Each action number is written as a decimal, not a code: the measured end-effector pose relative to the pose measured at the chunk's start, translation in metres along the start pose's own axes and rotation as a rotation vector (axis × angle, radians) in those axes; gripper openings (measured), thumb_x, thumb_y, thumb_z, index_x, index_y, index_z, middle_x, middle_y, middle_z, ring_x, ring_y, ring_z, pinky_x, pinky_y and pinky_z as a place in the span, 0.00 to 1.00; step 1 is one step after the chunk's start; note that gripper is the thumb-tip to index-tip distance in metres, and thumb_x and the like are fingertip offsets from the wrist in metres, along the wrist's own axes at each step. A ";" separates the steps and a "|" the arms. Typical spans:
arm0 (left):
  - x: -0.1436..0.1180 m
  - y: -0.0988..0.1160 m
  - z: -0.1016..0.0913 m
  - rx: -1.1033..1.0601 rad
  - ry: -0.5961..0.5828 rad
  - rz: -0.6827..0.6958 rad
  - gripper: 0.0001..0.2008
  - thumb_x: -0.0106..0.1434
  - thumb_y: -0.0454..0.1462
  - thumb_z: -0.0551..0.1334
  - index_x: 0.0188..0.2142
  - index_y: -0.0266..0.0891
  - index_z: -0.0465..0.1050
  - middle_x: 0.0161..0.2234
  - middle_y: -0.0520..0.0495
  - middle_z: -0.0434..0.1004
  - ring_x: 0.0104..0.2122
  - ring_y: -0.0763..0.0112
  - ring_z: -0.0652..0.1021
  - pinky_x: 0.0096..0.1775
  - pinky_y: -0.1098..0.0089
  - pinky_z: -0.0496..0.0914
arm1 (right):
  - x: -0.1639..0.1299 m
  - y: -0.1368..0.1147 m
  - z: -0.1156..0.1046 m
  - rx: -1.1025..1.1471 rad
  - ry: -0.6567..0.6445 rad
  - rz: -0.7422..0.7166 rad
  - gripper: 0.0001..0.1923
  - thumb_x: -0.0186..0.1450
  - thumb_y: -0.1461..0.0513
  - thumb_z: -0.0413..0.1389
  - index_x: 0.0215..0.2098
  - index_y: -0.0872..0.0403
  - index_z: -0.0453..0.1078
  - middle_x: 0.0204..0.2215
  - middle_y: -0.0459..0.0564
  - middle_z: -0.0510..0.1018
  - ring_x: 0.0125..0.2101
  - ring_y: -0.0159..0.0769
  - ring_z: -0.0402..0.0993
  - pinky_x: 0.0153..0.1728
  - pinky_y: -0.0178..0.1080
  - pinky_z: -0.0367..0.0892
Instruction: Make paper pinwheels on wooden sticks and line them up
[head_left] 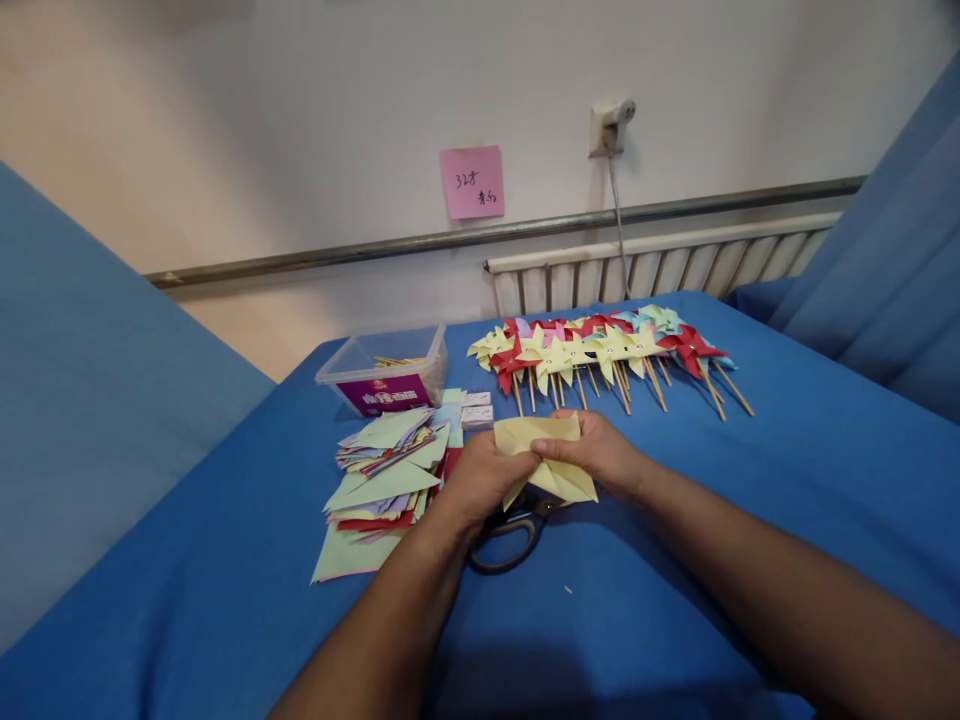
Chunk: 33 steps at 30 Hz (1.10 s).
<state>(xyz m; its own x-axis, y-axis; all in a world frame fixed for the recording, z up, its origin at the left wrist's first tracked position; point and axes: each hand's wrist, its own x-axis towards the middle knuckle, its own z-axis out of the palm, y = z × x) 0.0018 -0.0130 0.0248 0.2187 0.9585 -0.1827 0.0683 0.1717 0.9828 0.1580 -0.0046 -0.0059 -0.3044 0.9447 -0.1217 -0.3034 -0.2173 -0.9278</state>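
Note:
Both hands hold one yellow paper piece (551, 455) above the blue table (750, 500). My left hand (476, 485) pinches its left side and my right hand (600, 450) grips its right side near the middle. Part of the paper is folded and hangs below my fingers. Black-handled scissors (506, 535) lie on the table just under my hands. A loose pile of coloured folded paper triangles (386, 470) sits directly left of my left hand.
A row of finished paper pinwheels on wooden sticks (607, 350) lies behind my hands. A clear plastic box (386, 375) stands at the back left, small white boxes (478, 410) beside it. Blue cloth walls rise left and right; a radiator and pink note on the wall.

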 end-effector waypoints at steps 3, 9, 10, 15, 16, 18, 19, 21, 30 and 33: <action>0.001 -0.002 0.001 -0.012 0.048 0.029 0.11 0.46 0.34 0.70 0.32 0.34 0.80 0.28 0.45 0.81 0.26 0.66 0.77 0.29 0.71 0.69 | 0.003 0.003 0.002 0.019 -0.013 0.000 0.19 0.47 0.55 0.69 0.34 0.57 0.76 0.25 0.48 0.81 0.22 0.34 0.75 0.25 0.36 0.70; 0.007 -0.010 0.001 -0.158 0.100 0.016 0.16 0.47 0.39 0.71 0.36 0.33 0.79 0.30 0.43 0.80 0.26 0.68 0.76 0.29 0.71 0.68 | 0.009 0.009 0.013 0.095 0.231 -0.157 0.21 0.48 0.52 0.68 0.35 0.56 0.75 0.30 0.50 0.82 0.25 0.38 0.77 0.25 0.38 0.71; 0.007 -0.011 0.002 -0.199 0.097 0.011 0.17 0.47 0.39 0.71 0.36 0.33 0.79 0.32 0.42 0.80 0.27 0.68 0.76 0.30 0.72 0.68 | 0.009 0.010 0.014 0.107 0.247 -0.174 0.22 0.48 0.52 0.67 0.36 0.56 0.75 0.30 0.51 0.82 0.26 0.40 0.78 0.26 0.39 0.71; 0.004 -0.012 0.008 -0.382 0.100 -0.039 0.18 0.49 0.38 0.70 0.40 0.32 0.77 0.38 0.40 0.80 0.31 0.69 0.77 0.32 0.72 0.69 | 0.009 0.014 0.016 0.120 0.257 -0.252 0.22 0.52 0.51 0.65 0.39 0.56 0.74 0.32 0.51 0.83 0.31 0.43 0.80 0.31 0.41 0.73; 0.003 -0.012 0.010 -0.414 0.103 -0.040 0.18 0.50 0.37 0.70 0.41 0.33 0.77 0.38 0.40 0.80 0.31 0.69 0.77 0.33 0.72 0.70 | 0.008 0.015 0.017 0.130 0.258 -0.257 0.22 0.52 0.51 0.65 0.40 0.56 0.74 0.33 0.51 0.83 0.31 0.43 0.80 0.32 0.41 0.74; 0.001 -0.013 0.013 -0.478 0.103 -0.049 0.18 0.51 0.36 0.69 0.42 0.33 0.77 0.39 0.40 0.80 0.33 0.67 0.78 0.35 0.71 0.71 | 0.007 0.016 0.019 0.156 0.264 -0.257 0.24 0.53 0.51 0.65 0.43 0.56 0.73 0.33 0.51 0.83 0.32 0.44 0.80 0.33 0.42 0.74; 0.000 -0.013 0.014 -0.508 0.102 -0.059 0.18 0.51 0.36 0.69 0.42 0.33 0.77 0.39 0.40 0.80 0.34 0.65 0.79 0.36 0.70 0.72 | 0.006 0.016 0.020 0.167 0.266 -0.255 0.25 0.53 0.51 0.65 0.44 0.56 0.73 0.34 0.51 0.83 0.32 0.44 0.80 0.34 0.43 0.75; 0.000 -0.015 0.016 -0.552 0.101 -0.080 0.18 0.51 0.35 0.69 0.43 0.34 0.76 0.40 0.40 0.81 0.36 0.63 0.79 0.37 0.68 0.72 | 0.005 0.016 0.022 0.178 0.267 -0.247 0.25 0.53 0.51 0.65 0.44 0.56 0.73 0.34 0.51 0.83 0.33 0.44 0.80 0.34 0.43 0.75; -0.002 -0.014 0.021 -0.596 0.115 -0.054 0.18 0.50 0.33 0.69 0.42 0.32 0.77 0.40 0.39 0.81 0.40 0.58 0.80 0.41 0.66 0.74 | 0.002 0.013 0.026 0.291 0.214 -0.229 0.21 0.52 0.53 0.66 0.40 0.57 0.75 0.35 0.53 0.83 0.33 0.45 0.80 0.33 0.43 0.75; -0.002 -0.013 0.022 -0.596 0.138 -0.049 0.18 0.51 0.32 0.69 0.43 0.30 0.76 0.40 0.37 0.81 0.41 0.57 0.80 0.43 0.64 0.74 | 0.004 0.017 0.025 0.288 0.208 -0.244 0.19 0.53 0.54 0.66 0.39 0.57 0.75 0.35 0.53 0.83 0.32 0.44 0.80 0.33 0.43 0.75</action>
<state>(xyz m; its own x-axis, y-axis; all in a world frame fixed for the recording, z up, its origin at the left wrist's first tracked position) 0.0216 -0.0217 0.0118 0.0979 0.9601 -0.2619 -0.4901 0.2755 0.8270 0.1287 -0.0102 -0.0135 -0.0133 0.9999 -0.0064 -0.5925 -0.0130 -0.8055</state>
